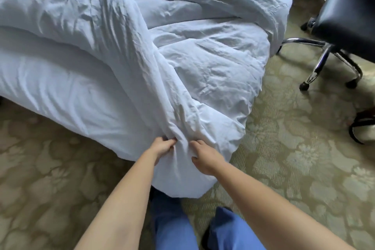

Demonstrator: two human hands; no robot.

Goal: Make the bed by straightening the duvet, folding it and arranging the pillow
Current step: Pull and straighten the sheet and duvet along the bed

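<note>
Head view, your inventory as it lies. Item one: crumpled white cotton duvet (182, 63), soft, heavily creased, heaped in thick rolls across the bed and spilling over its near corner down toward the floor. Its hanging end forms a rounded, pouch-like lobe just in front of your legs. Item two: white fitted sheet over the mattress (60, 95), smoother, with shallow ripples, exposed on the left side beneath the duvet's long folded ridge.

Your left hand (162, 146) grips a bunched pleat of the duvet near the hanging end, fingers (169, 141) curled into the fabric. Your right hand (205, 158) sits just beside it, thumb and fingers pinching the same gathered cloth from the other side. Both forearms are bare.

Surroundings: olive-green carpet with a pale floral damask pattern (294, 148) covers the floor all round. Black padded office chair on a chromed star base with castors (332, 46) stands close to the bed's right corner, near the duvet's far edge though not touching it. A dark rounded object shows partly at the right border, too cut off to identify. Blue trousers (176, 227) show at the bottom.

No pillow can be picked out among the folds. No readable writing or labels.
</note>
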